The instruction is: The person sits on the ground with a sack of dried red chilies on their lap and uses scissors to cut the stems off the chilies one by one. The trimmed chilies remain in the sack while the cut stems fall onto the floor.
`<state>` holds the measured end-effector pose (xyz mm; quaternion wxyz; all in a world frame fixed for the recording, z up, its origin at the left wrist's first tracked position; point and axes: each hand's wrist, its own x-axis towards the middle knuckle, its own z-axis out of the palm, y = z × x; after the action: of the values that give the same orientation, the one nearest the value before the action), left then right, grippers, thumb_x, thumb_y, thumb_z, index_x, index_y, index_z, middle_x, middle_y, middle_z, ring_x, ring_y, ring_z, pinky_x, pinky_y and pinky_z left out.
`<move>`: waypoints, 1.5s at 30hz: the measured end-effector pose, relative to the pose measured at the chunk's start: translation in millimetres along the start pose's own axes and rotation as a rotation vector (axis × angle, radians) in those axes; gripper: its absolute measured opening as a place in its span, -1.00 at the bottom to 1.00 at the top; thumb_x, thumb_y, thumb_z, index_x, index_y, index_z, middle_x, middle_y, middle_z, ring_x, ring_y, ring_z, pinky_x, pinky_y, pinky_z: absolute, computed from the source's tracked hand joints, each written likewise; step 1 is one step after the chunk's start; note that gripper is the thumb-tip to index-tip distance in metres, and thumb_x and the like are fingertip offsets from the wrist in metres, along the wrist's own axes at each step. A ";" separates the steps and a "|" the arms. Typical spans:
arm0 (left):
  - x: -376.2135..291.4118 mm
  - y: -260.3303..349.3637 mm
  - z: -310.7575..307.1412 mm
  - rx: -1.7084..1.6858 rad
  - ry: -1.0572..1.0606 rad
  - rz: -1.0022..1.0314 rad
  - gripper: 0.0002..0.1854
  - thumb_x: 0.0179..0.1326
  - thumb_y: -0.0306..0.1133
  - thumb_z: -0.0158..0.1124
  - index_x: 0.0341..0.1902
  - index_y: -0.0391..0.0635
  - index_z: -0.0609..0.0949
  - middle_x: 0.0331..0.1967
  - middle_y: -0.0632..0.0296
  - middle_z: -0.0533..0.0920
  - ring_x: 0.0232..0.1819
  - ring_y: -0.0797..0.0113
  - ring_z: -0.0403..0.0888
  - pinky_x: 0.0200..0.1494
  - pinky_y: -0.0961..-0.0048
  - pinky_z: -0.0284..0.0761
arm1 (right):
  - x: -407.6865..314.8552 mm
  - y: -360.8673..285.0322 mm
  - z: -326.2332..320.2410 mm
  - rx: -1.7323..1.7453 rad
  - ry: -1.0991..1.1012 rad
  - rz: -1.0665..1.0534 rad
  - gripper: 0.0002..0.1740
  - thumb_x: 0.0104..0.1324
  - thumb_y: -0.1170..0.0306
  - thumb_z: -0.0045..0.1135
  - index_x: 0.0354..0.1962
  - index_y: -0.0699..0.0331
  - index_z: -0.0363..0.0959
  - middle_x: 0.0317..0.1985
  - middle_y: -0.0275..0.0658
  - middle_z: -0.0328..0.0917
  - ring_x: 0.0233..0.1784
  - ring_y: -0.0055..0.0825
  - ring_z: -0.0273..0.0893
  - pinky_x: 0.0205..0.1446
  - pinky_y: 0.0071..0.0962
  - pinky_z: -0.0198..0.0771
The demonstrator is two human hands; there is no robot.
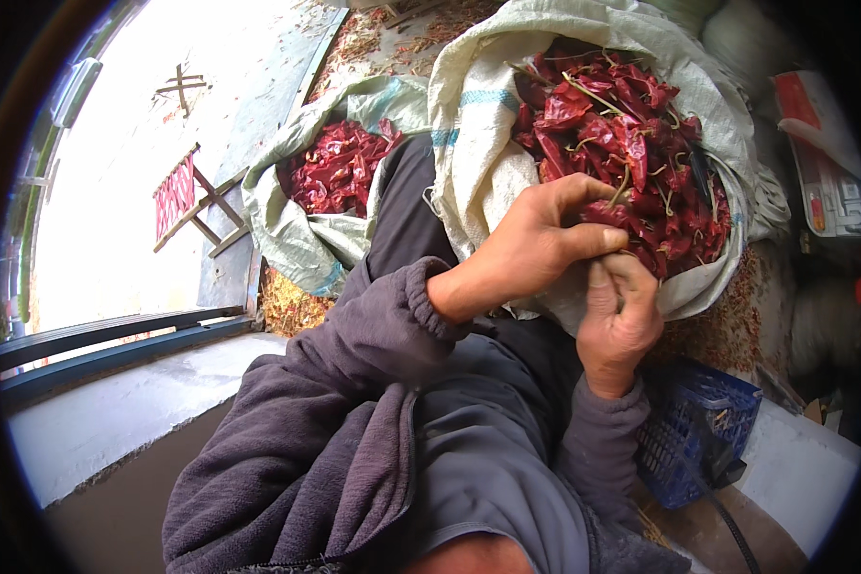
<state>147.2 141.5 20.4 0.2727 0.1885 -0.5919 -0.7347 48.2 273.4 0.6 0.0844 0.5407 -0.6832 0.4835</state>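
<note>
A large white woven sack [488,136] with its rim rolled back stands before me, full of dried red chili peppers [635,136], many with pale stems. Over its near edge, my left hand [538,233] pinches one dried red chili pepper [603,212] between thumb and curled forefinger. My right hand [620,316] meets it just below, thumb and fingertips drawn together under the left thumb. Whether anything sits in those right fingertips is hidden. A black-handled tool [702,176] lies among the peppers at the sack's right side.
A smaller pale green sack [265,204] with red chili pieces [341,168] stands left of my leg. Beyond it is a folding stool [201,204]. A blue plastic crate [696,430] stands at my right, below a clear-sided box [836,194]. Plant debris [298,305] litters the floor.
</note>
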 end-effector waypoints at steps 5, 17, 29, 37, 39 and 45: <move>-7.0 8.3 -13.2 0.706 -0.119 0.688 -0.66 0.19 -0.46 0.44 0.06 -0.20 0.69 -0.31 0.14 0.68 -0.29 0.16 0.67 -0.22 0.33 0.59 | 11.0 -6.2 -19.8 0.057 -0.120 0.134 -0.51 0.47 -0.03 0.22 -0.30 0.29 0.48 -0.48 -0.13 0.53 -0.47 -0.07 0.56 -0.40 -0.23 0.42; -41.9 0.3 -27.0 0.799 -0.326 0.682 -0.63 0.03 -0.46 0.45 -0.05 -0.23 0.62 -0.46 0.19 0.51 -0.42 0.13 0.55 -0.34 0.23 0.49 | 22.9 -23.1 -33.3 -0.120 -0.379 -0.215 -0.50 0.38 0.24 0.32 -0.65 0.18 0.28 -0.70 -0.23 0.22 -0.68 -0.22 0.32 -0.60 -0.23 0.24; -70.7 16.4 -82.9 0.408 -0.375 0.333 -0.80 0.23 -0.34 0.46 -0.26 -0.19 0.64 -0.52 0.15 0.52 -0.47 0.05 0.56 -0.37 0.21 0.42 | 14.9 -40.6 25.2 0.854 -0.590 0.360 -0.45 0.54 0.23 0.12 -0.63 0.31 0.27 -0.71 -0.24 0.18 -0.70 -0.41 0.19 -0.57 -0.34 0.08; -80.9 -9.3 -124.8 0.396 -0.247 0.202 -0.81 0.18 -0.39 0.46 -0.27 -0.23 0.64 -0.56 0.13 0.50 -0.51 0.05 0.52 -0.41 0.22 0.40 | 14.3 -37.8 70.0 0.163 -0.394 -0.304 -0.63 0.41 0.27 0.25 -0.55 0.22 0.41 -0.65 -0.38 0.32 -0.67 -0.50 0.31 -0.59 -0.44 0.15; -83.8 -11.3 -132.6 0.524 -0.180 0.208 -0.79 0.11 -0.40 0.48 -0.28 -0.23 0.64 -0.57 0.12 0.47 -0.52 0.03 0.51 -0.43 0.21 0.38 | 14.1 -38.3 77.0 0.047 -0.429 -0.383 -0.73 0.33 0.36 0.33 -0.50 0.17 0.43 -0.62 -0.39 0.29 -0.67 -0.42 0.31 -0.59 -0.37 0.18; -83.4 -1.9 -155.0 0.769 -0.111 0.328 -0.73 -0.05 -0.48 0.55 -0.28 -0.19 0.64 -0.59 0.23 0.45 -0.57 0.18 0.42 -0.50 0.25 0.31 | 7.2 -44.7 116.0 0.521 -0.422 0.008 -0.61 0.33 0.38 0.34 -0.60 0.15 0.31 -0.66 -0.32 0.21 -0.67 -0.37 0.30 -0.60 -0.29 0.20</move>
<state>304.9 75.0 -20.6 0.2635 0.1401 -0.8589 -0.4163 129.3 183.8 -29.5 -0.2018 0.6297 -0.5412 0.5194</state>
